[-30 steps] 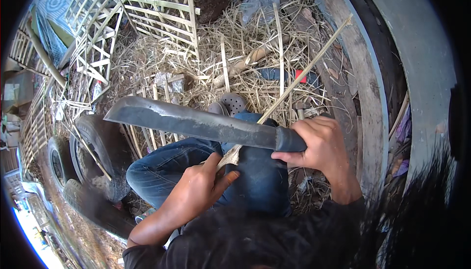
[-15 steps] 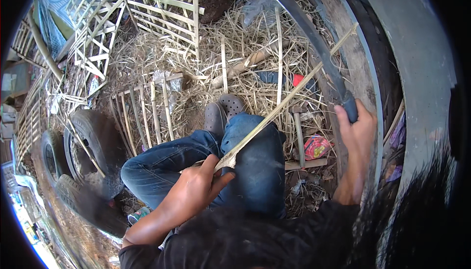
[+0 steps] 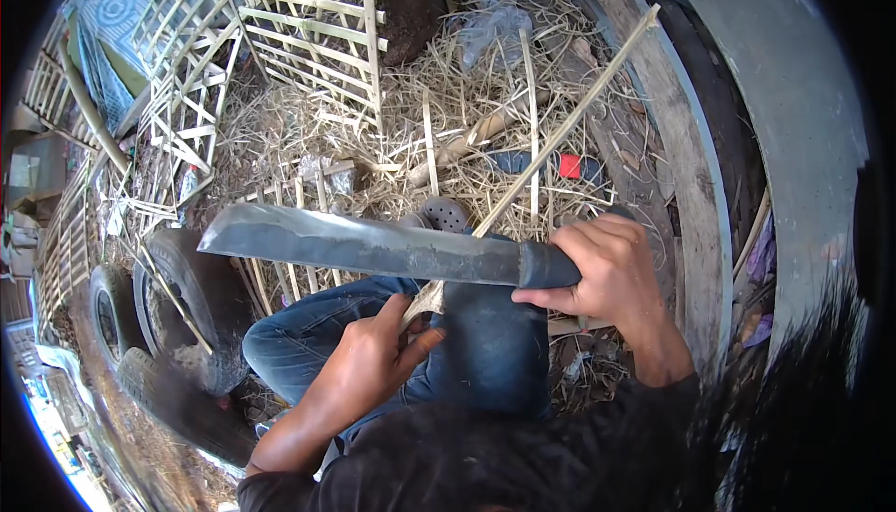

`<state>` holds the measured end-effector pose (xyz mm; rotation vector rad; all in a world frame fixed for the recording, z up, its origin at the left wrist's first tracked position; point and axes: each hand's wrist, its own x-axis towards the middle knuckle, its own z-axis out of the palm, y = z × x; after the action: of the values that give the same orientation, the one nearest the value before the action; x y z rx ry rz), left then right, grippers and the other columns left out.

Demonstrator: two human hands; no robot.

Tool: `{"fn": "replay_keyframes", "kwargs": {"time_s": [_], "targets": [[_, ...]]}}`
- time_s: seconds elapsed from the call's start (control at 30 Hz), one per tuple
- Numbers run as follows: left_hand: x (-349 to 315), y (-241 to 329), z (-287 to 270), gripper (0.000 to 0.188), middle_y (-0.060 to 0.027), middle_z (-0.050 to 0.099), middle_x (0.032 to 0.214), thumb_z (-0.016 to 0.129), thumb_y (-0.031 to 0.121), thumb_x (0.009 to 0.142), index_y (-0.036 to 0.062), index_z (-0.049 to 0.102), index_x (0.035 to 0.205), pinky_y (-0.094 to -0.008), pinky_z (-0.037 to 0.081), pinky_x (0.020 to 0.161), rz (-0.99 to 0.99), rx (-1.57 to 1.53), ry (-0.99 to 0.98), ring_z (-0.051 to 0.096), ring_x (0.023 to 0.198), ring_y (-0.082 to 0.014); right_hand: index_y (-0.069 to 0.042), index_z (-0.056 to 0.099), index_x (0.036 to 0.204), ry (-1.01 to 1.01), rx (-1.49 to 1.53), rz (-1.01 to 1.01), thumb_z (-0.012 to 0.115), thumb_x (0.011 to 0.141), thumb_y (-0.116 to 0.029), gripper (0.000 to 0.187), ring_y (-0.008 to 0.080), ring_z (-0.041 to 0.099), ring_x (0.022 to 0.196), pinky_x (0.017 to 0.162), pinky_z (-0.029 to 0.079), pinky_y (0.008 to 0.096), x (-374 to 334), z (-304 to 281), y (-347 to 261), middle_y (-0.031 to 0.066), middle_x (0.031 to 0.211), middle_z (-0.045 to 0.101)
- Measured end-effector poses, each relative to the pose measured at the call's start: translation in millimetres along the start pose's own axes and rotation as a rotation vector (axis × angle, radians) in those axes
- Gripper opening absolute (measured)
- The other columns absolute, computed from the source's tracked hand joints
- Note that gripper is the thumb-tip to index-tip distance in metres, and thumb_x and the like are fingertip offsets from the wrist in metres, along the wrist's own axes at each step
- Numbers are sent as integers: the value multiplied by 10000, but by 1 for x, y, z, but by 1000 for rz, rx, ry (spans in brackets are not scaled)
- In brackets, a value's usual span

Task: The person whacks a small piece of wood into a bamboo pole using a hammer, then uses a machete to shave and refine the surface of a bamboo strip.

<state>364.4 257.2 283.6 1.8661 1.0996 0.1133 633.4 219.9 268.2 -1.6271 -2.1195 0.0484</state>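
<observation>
My left hand [image 3: 373, 351] is closed around the near end of a long split bamboo strip [image 3: 566, 127], which slants up and away to the right over my knee. In my right hand [image 3: 611, 274] is the dark handle of a machete [image 3: 373, 246]. Its broad blade points left and lies across the strip, just beyond my left hand, covering a short stretch of it. Whether the edge touches the bamboo I cannot tell.
Bamboo lattice panels [image 3: 303, 17] stand at the far left. Old tyres [image 3: 191, 302] lie to my left. Straw-like shavings [image 3: 467, 92] cover the ground ahead, around a bamboo pole [image 3: 485, 129]. A weathered plank [image 3: 686, 139] runs along my right.
My right hand has moved left and swung the machete from pointing far ahead to lying leftward across the strip. My left hand keeps its hold, and the strip's far end has risen slightly.
</observation>
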Motion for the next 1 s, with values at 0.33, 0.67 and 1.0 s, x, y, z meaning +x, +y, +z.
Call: {"fn": "replay_keyframes", "kwargs": {"time_s": [0.33, 0.67, 1.0], "targets": [[-38, -37, -16, 290, -178, 619, 730, 668, 201, 868, -23, 522, 980, -367, 472, 599, -285, -11, 8, 643, 665, -236, -35, 602, 718, 98, -67, 596, 697, 742, -550, 524, 313, 605, 536, 511, 454, 410, -12, -16, 65, 137, 575, 586], [-32, -47, -10, 339, -129, 586, 714, 701, 226, 855, -27, 534, 1008, -327, 461, 630, -191, -110, -124, 449, 665, -134, -59, 583, 685, 109, -107, 325, 728, 711, -551, 513, 275, 595, 499, 490, 457, 380, -4, 2, 25, 95, 551, 567], [-56, -72, -13, 443, -108, 618, 800, 670, 292, 876, -41, 530, 1132, -317, 474, 696, -272, -166, -119, 483, 755, -105, -60, 570, 675, 149, -165, 573, 700, 745, -542, 505, 293, 599, 502, 490, 463, 396, -6, -7, 81, 108, 554, 566]]}}
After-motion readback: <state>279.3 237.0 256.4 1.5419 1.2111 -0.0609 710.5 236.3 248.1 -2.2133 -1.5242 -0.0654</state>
